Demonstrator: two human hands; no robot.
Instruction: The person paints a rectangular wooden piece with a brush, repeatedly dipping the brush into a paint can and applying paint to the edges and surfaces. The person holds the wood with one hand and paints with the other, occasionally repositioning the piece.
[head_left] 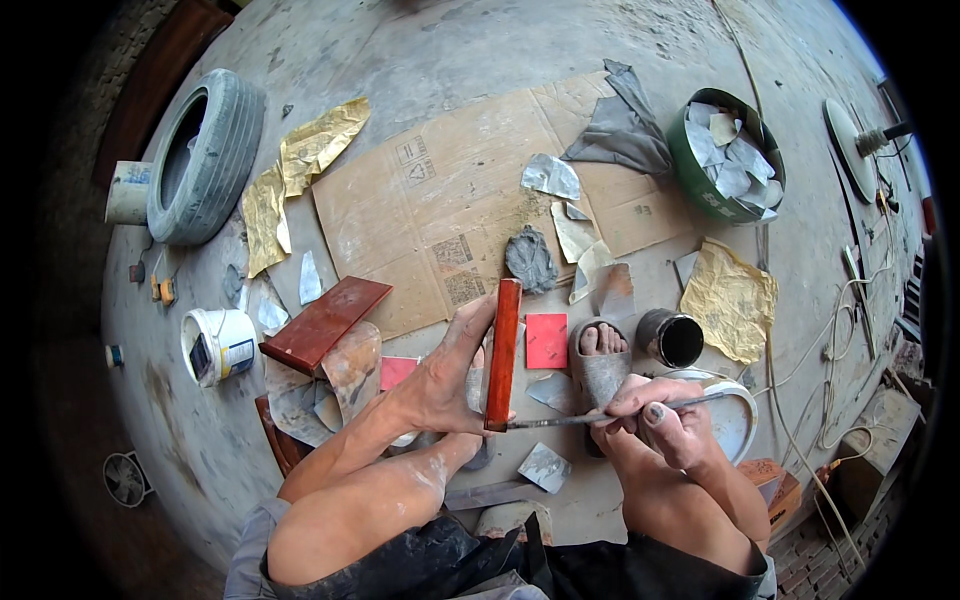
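My left hand [440,388] grips a glossy red-brown wooden board [502,355], turned so that its narrow edge faces up. In my right hand [668,415] is a thin paintbrush [565,421], held between thumb and fingers. Its dark tip lies at the board's near end; whether it touches the wood I cannot tell. A dark open can [670,338] with black inside stands just beyond my right hand. Left of my left hand, another red-brown wooden piece [328,325] rests tilted on scraps of worn sandpaper [352,365].
Flattened cardboard [400,215] covers the floor ahead, with a grey rag [530,258] at its near edge. A green tub [728,205] of paper scraps stands far right. At left are a tyre [235,150] and a white bucket [232,340]. Cables [830,340] run along the right.
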